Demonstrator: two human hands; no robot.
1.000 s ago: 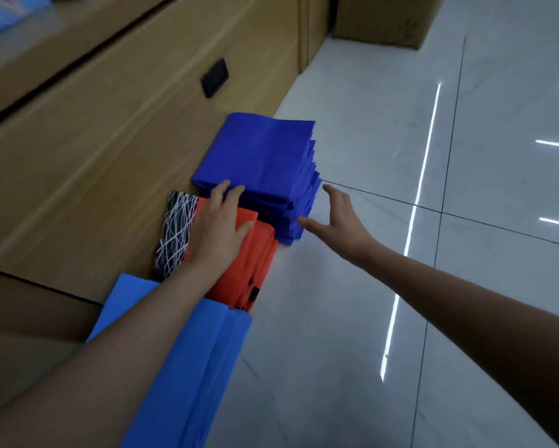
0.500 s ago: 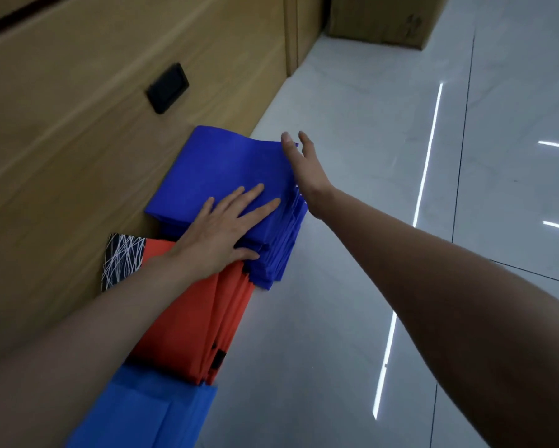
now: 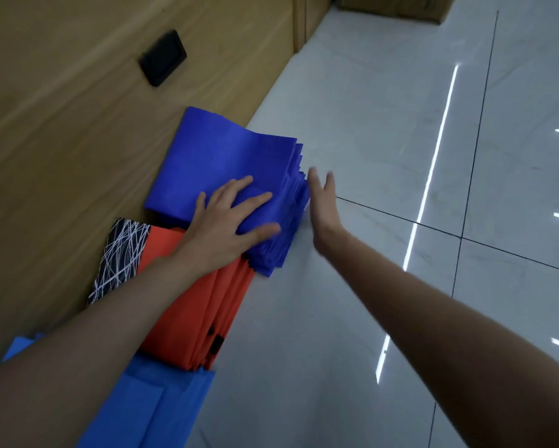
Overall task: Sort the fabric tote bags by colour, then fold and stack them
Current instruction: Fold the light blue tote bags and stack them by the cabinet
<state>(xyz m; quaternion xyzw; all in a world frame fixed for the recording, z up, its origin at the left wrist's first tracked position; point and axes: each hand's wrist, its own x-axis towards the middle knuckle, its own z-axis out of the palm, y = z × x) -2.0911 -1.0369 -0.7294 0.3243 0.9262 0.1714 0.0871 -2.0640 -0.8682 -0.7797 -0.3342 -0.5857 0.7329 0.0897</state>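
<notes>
Royal-blue folded fabric tote bags [image 3: 226,156] lie stacked on the white tiled floor [image 3: 385,140] against the wooden cabinet [image 3: 77,130], left hand [image 3: 229,221] pressing flat on top, right hand [image 3: 323,205] open beside the stepped right edge, apparently squaring the stack, which next needs an inward tap.

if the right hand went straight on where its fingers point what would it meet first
Probably nothing near: the right hand points along bare floor beside the dark blue stack, skirting its edge. Farther on it may reach the wooden panel, but depth is unclear.
</notes>
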